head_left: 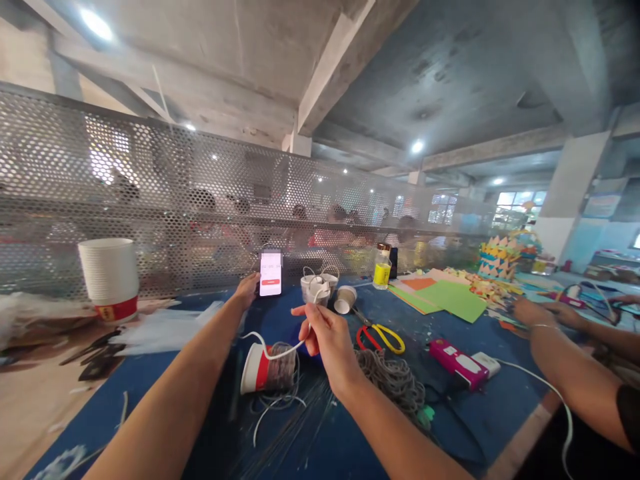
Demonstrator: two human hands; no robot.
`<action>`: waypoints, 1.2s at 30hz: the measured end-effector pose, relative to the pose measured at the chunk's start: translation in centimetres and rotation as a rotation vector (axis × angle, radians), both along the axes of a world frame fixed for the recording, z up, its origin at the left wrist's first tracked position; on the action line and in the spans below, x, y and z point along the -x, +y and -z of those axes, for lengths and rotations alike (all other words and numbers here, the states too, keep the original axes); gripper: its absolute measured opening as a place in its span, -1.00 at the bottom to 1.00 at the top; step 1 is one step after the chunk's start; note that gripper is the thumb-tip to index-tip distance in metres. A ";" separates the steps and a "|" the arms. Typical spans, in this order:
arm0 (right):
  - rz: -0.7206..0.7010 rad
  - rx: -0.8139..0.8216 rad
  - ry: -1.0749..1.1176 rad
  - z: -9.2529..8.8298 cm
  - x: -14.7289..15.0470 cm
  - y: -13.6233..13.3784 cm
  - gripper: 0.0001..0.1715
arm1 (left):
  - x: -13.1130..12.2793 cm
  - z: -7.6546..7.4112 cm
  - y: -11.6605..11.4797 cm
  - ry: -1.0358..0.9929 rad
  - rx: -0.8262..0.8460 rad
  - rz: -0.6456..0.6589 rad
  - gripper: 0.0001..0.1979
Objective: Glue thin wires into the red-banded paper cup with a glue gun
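My left hand (pixel 247 289) is stretched far forward, its fingers closed at the left edge of a smartphone (pixel 271 283) with a lit screen. My right hand (pixel 327 340) pinches a white cord (pixel 280 355) between thumb and fingers, closer to me. The cord loops left over a paper cup (pixel 253 369) lying on its side, with a red band and grey cord wound round it. Behind my right hand stand small white cups with handles (pixel 319 288), and another small cup (pixel 345 300) is tipped over beside them.
Scissors (pixel 383 337) with red and yellow handles lie right of my hand, by a grey cord bundle (pixel 390 380). A pink box (pixel 457 362), coloured paper (pixel 450 300) and a glass bottle (pixel 382 267) are farther right. Stacked cups (pixel 107 270) stand left. A co-worker's arms (pixel 560 340) reach in.
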State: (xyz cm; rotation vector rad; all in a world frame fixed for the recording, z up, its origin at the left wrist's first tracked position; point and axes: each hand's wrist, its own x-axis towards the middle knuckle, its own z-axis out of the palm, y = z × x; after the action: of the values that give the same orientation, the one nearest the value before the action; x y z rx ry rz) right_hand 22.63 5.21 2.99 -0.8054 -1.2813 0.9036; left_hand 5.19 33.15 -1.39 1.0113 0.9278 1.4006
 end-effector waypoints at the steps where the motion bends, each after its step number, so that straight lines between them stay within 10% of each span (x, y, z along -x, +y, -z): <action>1: -0.001 0.001 -0.001 0.0 0.0 0.0 -0.47 | 0.0 0.1 0.1 -0.008 0.001 0.001 -0.84; 12: 0.022 0.007 0.001 -0.1 0.0 0.1 -0.50 | 0.7 -0.4 -0.7 -0.071 0.022 0.011 -0.79; 20: -0.013 -0.029 0.011 -0.2 -0.1 0.5 -0.48 | 1.8 -3.5 -3.6 -0.134 -0.006 0.050 -0.79; 36: -0.072 -0.079 0.063 -1.9 2.7 0.8 -0.45 | 4.4 -8.4 -18.0 -0.287 0.072 0.037 -0.76</action>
State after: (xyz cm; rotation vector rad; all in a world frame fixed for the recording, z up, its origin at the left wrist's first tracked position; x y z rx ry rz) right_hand 19.98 6.00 4.93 -0.6678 -1.2893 0.9231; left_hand 0.77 15.16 7.05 0.7464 0.7378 1.4269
